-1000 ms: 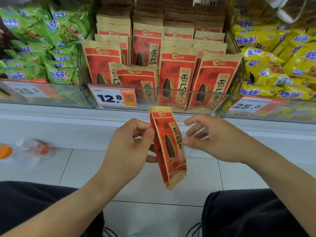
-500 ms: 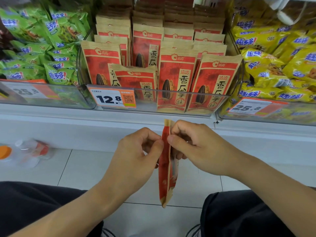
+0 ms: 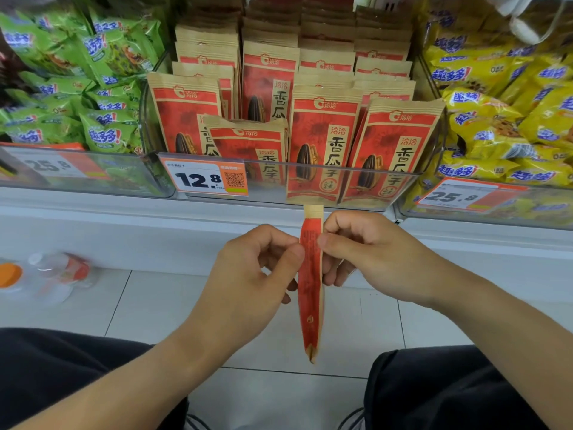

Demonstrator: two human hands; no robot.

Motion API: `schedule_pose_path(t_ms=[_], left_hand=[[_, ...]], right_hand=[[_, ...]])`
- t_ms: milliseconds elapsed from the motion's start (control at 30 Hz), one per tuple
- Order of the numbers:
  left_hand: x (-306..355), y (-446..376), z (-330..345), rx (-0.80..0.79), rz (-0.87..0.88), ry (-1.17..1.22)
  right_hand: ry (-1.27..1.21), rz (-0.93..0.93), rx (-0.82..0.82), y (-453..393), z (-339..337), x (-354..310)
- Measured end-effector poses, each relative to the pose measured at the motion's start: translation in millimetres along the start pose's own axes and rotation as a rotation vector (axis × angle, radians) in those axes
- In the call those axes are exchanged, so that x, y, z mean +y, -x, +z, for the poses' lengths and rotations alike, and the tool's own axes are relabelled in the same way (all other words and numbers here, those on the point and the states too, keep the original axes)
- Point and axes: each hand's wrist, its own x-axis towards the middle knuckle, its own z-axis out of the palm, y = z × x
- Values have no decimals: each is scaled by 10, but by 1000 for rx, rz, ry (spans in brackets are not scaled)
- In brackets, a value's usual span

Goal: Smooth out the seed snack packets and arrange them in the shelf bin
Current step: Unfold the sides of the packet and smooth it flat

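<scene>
Far left on the floor: a blurry bottle (image 3: 59,271) with an orange cap, lying on pale tiles. Up on the shelf at left: green snack bags (image 3: 77,82) piled behind a clear front with a 25.8 price tag (image 3: 49,165). In the middle: a clear shelf bin (image 3: 325,184) full of red and brown seed packets (image 3: 322,141), standing upright in rows, with one packet near the front sitting lower than the rest. On the bin's front at left: a 12.8 price tag (image 3: 206,178). Below the bin, in front of the white shelf edge: left hand (image 3: 248,283), fingers curled, thumb and fingers pinching the left side of one seed packet (image 3: 310,290). Packet held up in the air, turned edge-on, thin and tall, top end just under the bin's front, bottom end hanging down between two dark-clothed knees. Right hand (image 3: 369,252) pinching the packet's other side, thumb pressed on it near the top. Far right on the shelf: yellow snack bags (image 3: 502,119) with another 25.8 tag (image 3: 459,197).
</scene>
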Motion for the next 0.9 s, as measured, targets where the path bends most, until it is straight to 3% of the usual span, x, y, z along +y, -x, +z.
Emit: schedule_pose_path(t_ms=[133, 367, 600, 733, 800, 900], left_hand=[[22, 13, -21, -27, 25, -206], [-32, 105, -33, -262, 50, -593], [-50, 120, -11, -252, 31, -570], [-35, 126, -3, -230, -12, -470], [-46, 122, -5, -220, -18, -436], [-51, 128, 4, -218, -10, -444]], right_hand=[[-16, -6, 29, -7, -7, 12], [-35, 2, 129, -2, -66, -9], [131, -71, 189, -10, 37, 32], [425, 33, -48, 62, -35, -14], [451, 125, -188, 100, -37, -27], [434, 165, -225, 131, -3, -29]])
